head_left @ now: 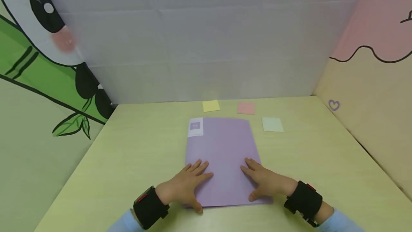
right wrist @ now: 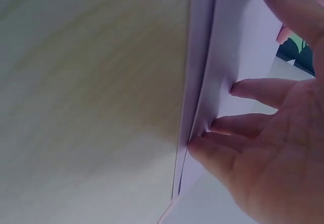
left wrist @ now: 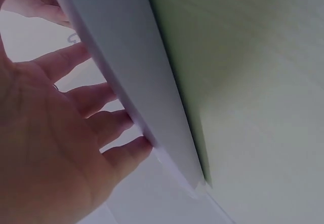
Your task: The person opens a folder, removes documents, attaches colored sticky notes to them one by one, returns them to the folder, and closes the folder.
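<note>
A purple folder (head_left: 225, 153) lies closed on the table, a white label (head_left: 195, 127) at its upper left corner. My left hand (head_left: 186, 185) rests with spread fingers on its lower left part, the thumb at the bottom edge. Across from it, my right hand (head_left: 264, 180) touches the lower right side with extended fingers. In the left wrist view, the fingertips of the left hand (left wrist: 66, 127) meet the folder's spine (left wrist: 131, 77). The right wrist view shows the right hand (right wrist: 273, 143) with fingertips on the cover, beside the layered open edge (right wrist: 200, 67).
Beyond the folder lie a yellow sticky note (head_left: 211, 106), a pink one (head_left: 246, 108) and a pale green one (head_left: 272, 124). The pale wooden table (head_left: 145, 146) meets a grey back wall (head_left: 206, 46), with painted panels at left and right.
</note>
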`<state>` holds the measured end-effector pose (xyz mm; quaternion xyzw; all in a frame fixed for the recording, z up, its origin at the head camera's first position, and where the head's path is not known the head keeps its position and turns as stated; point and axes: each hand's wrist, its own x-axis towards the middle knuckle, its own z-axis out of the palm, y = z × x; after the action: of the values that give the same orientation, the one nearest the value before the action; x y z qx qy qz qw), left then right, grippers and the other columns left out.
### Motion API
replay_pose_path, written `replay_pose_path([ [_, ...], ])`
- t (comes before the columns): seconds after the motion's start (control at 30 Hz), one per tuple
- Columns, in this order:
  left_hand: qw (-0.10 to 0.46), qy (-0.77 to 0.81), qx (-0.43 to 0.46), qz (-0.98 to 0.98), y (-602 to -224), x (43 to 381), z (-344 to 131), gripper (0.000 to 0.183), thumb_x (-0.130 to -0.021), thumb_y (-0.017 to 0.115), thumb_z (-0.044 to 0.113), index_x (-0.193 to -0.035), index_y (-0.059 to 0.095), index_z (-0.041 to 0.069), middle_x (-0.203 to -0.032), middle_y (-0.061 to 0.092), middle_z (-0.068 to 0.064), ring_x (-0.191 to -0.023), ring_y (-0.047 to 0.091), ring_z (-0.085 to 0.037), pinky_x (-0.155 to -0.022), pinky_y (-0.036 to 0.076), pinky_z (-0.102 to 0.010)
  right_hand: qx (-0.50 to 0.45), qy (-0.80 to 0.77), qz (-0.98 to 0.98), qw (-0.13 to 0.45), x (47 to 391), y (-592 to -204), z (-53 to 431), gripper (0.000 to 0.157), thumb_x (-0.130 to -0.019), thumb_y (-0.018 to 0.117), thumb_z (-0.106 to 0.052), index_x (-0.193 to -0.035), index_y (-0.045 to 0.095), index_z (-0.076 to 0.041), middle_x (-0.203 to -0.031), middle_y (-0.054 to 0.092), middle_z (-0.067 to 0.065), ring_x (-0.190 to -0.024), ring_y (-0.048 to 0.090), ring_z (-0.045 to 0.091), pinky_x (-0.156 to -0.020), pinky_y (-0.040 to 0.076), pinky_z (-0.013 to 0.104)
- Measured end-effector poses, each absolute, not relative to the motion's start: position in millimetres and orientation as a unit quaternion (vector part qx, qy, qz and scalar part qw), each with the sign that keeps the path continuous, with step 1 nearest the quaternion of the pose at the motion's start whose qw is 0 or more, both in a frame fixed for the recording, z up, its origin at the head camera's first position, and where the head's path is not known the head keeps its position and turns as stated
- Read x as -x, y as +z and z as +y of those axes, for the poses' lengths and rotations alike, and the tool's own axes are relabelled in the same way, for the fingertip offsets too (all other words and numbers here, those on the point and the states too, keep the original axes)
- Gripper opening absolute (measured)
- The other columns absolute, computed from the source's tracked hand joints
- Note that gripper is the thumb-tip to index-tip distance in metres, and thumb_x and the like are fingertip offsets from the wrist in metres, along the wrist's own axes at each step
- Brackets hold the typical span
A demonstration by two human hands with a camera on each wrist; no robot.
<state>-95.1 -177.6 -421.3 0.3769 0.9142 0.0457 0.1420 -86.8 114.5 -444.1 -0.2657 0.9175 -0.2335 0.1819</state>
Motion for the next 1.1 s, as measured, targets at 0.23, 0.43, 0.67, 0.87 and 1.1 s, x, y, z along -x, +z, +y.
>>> replay_pose_path([
  [0.23,0.152,0.067,-0.377,0.911,-424.4,98.0,-182.4,0.098,-0.057,0.081,0.050,-0.139,0.040,0.016,-0.151,0.022,-0.014,-0.140,0.014,-0.035,-0.110,0.016,-0.052,0.273,-0.219,0.921,0.171,87.3,-444.7,110.2,0.095,-0.067,0.078,-0.030,-0.139,0.030,0.007,-0.149,0.010,0.029,-0.138,0.009,0.042,-0.107,0.018,0.054],
  [0.43,0.158,0.083,-0.375,0.910,-427.6,96.3,-185.8,0.097,-0.058,0.081,0.050,-0.139,0.040,0.016,-0.151,0.021,-0.015,-0.139,0.013,-0.036,-0.109,0.016,-0.054,0.276,-0.228,0.918,0.171,86.2,-444.5,109.8,0.095,-0.066,0.077,-0.031,-0.139,0.029,0.007,-0.149,0.010,0.029,-0.137,0.009,0.043,-0.107,0.018,0.055],
  [0.67,0.143,0.077,-0.378,0.911,-427.3,96.7,-185.4,0.097,-0.057,0.080,0.050,-0.139,0.040,0.017,-0.151,0.021,-0.014,-0.139,0.013,-0.036,-0.110,0.015,-0.053,0.271,-0.221,0.922,0.168,88.1,-443.8,109.8,0.096,-0.065,0.078,-0.031,-0.140,0.029,0.006,-0.149,0.010,0.027,-0.138,0.009,0.041,-0.108,0.018,0.053],
  [0.87,0.146,0.067,-0.377,0.912,-425.8,94.8,-182.8,0.098,-0.057,0.080,0.050,-0.139,0.039,0.017,-0.151,0.021,-0.014,-0.139,0.014,-0.035,-0.110,0.016,-0.053,0.264,-0.211,0.926,0.166,86.2,-445.2,107.7,0.097,-0.063,0.079,-0.033,-0.138,0.031,0.006,-0.148,0.012,0.029,-0.138,0.011,0.042,-0.108,0.019,0.053],
  [1.1,0.161,0.070,-0.386,0.906,-424.5,96.2,-182.1,0.096,-0.062,0.077,0.053,-0.142,0.035,0.018,-0.152,0.016,-0.014,-0.140,0.009,-0.034,-0.110,0.013,-0.052,0.266,-0.169,0.933,0.174,88.5,-442.0,105.2,0.093,-0.069,0.075,-0.040,-0.139,0.033,0.004,-0.148,0.016,0.028,-0.137,0.013,0.042,-0.108,0.020,0.051],
])
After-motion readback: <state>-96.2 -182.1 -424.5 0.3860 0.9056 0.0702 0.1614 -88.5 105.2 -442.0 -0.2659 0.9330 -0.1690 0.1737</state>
